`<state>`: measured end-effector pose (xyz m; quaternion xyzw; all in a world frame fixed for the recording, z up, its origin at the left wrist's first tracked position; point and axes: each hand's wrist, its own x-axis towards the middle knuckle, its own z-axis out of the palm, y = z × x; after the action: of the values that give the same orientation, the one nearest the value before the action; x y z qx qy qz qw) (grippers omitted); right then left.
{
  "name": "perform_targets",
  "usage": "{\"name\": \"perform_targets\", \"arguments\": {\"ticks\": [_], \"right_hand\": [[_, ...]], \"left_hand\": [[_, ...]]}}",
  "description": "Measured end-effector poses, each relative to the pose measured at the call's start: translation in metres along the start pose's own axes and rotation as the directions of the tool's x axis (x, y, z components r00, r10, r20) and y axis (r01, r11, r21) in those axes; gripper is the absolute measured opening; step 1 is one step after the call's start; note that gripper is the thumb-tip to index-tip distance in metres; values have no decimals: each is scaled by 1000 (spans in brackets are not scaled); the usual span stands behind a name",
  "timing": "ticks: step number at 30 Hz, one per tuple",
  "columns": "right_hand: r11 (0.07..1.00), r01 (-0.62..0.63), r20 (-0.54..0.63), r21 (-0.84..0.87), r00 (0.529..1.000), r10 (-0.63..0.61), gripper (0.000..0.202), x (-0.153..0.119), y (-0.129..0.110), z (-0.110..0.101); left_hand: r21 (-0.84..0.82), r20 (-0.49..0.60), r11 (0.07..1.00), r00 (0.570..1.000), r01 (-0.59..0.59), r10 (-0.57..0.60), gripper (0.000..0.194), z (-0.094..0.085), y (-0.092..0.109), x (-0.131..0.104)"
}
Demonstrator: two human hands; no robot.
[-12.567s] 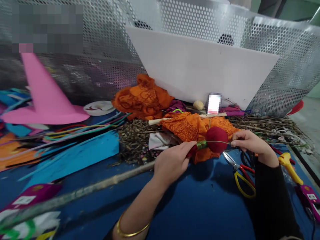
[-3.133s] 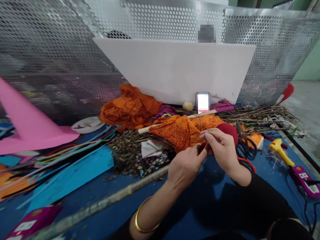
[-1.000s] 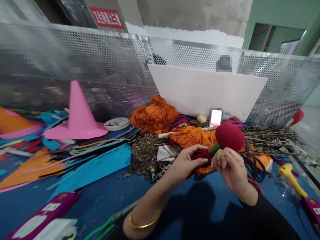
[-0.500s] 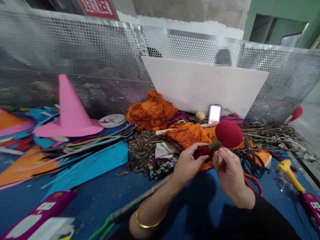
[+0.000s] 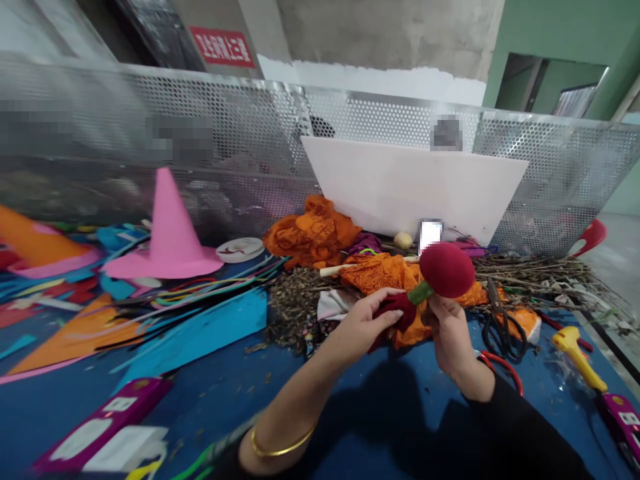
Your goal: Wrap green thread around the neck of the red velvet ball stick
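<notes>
A stuffed cloth piece with a round red ball [image 5: 447, 269] on top, a green wrapped neck [image 5: 420, 293] and a dark red cloth lower part [image 5: 399, 309] is held up over the table, leaning right. My left hand [image 5: 373, 319] is closed round the lower part, thumb in front. Just beneath the ball, my right hand [image 5: 453, 337] is closed beside the neck. Its fingertips are partly hidden by the ball, so what they pinch cannot be made out. Crumpled orange cloth [image 5: 373, 272] lies behind both hands.
Black-handled scissors [image 5: 501, 330] and a yellow glue gun [image 5: 580, 357] lie to the right. A pink cone hat [image 5: 173, 230], blue sheet [image 5: 200, 337] and purple power strip [image 5: 105, 423] are left. Behind stand a phone [image 5: 431, 235], white board [image 5: 410, 180] and perforated metal screen [image 5: 235, 127].
My right hand has shifted to lie lower behind the ball, and the tan bundle seen in its fingers is now out of sight. My left hand keeps its hold. The view has tilted up and left.
</notes>
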<state>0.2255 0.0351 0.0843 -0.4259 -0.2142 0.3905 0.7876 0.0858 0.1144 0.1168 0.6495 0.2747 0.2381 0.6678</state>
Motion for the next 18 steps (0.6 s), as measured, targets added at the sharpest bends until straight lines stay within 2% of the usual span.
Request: {"name": "perform_targets", "arguments": {"ticks": [2, 4, 7, 13, 18], "right_hand": [[998, -31, 100, -47, 994, 35, 29, -1, -3, 0], [995, -64, 138, -78, 988, 74, 28, -2, -5, 1], [994, -72, 107, -78, 991, 80, 29, -6, -5, 5], [987, -78, 87, -138, 992, 91, 37, -22, 2, 10], [970, -84, 13, -228, 996, 90, 34, -42, 12, 5]], "left_hand": [[-62, 4, 998, 1000, 14, -14, 45, -3, -5, -2], [-109, 35, 993, 999, 32, -28, 44, -6, -10, -5], [-149, 84, 985, 994, 84, -72, 44, -9, -14, -12], [-206, 58, 969, 990, 138, -129, 45, -5, -20, -30], [-270, 123, 934, 970, 234, -208, 42, 0, -40, -42]]}}
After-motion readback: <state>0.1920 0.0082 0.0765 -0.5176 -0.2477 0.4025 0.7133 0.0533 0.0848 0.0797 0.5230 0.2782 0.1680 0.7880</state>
